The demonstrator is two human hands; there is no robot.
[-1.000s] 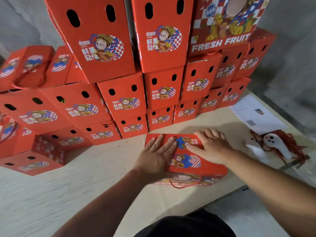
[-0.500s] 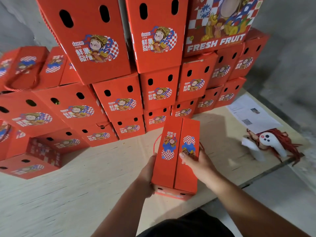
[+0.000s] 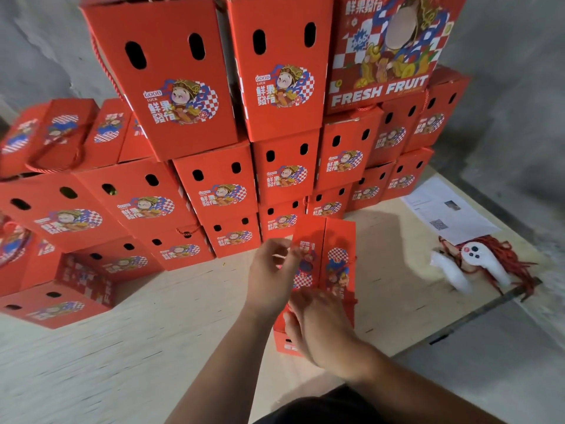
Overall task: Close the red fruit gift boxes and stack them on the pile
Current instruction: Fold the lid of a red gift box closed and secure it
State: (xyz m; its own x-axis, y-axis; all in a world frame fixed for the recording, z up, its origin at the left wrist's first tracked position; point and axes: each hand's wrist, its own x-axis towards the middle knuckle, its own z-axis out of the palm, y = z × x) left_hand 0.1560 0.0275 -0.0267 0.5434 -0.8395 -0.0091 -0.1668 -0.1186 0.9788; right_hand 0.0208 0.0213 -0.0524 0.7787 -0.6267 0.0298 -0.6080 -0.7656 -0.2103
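In the head view, a red fruit gift box (image 3: pixel 328 270) stands on the pale wooden surface (image 3: pixel 153 347) near its front edge, its long axis running away from the person toward the pile of red gift boxes (image 3: pixel 214 148) along the back edge. Its two top flaps are folded together, a seam running lengthwise between them. The left hand (image 3: pixel 269 276) hangs at the box's left flap with fingers loosely curled; whether it pinches anything is blurred and cannot be told. The right hand (image 3: pixel 318 325) lies over the near end of the box, blurred, fingers fairly straight. Stacked boxes read "GOOD LUCK" with Chinese characters and a cartoon figure; one broad face reads "FRESH FRUIT". A printed paper sheet (image 3: pixel 446 212) with a QR code lies toward the right edge.
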